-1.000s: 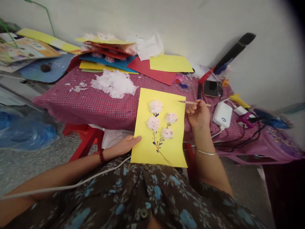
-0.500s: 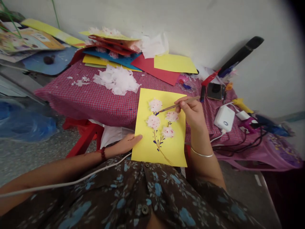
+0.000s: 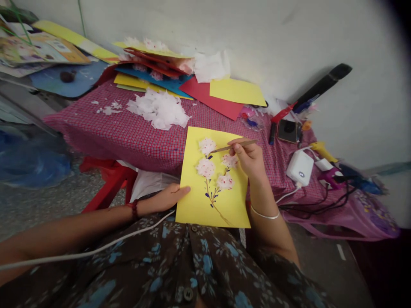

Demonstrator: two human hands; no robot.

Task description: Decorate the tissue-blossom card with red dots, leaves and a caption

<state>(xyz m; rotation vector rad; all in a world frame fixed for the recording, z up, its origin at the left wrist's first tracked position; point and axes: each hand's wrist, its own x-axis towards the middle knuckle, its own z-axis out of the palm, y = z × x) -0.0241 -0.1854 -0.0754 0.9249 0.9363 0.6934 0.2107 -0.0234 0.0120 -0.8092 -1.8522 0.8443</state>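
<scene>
A sheet of yellow paper [image 3: 194, 205] rests on my lap against the table edge. It bears brown painted stems, small dark blue leaf marks [image 3: 207, 195] and several fluffy white paper flowers [image 3: 205, 168] flecked with red. My left hand [image 3: 171, 194] grips the sheet's left edge, thumb on top and fingers hidden beneath. Pinched in my right hand [image 3: 248, 156] is a thin paintbrush [image 3: 221, 149], its tip at the lower right of the top left flower [image 3: 207, 146]. The right hand partly covers the flower on the right [image 3: 230, 161].
Torn white paper [image 3: 159, 109] lies heaped on the checked tablecloth [image 3: 144, 143]. Behind it are stacked coloured sheets [image 3: 154, 64]. To the right are a small plastic palette [image 3: 252, 122], a black box [image 3: 287, 130], a white power bank [image 3: 299, 167] and cables. A red stool [image 3: 109, 188] stands below.
My right hand and the brush have moved slightly left and down, the tip now closer to the top left flower. The view has shifted a little. My left hand keeps its hold.
</scene>
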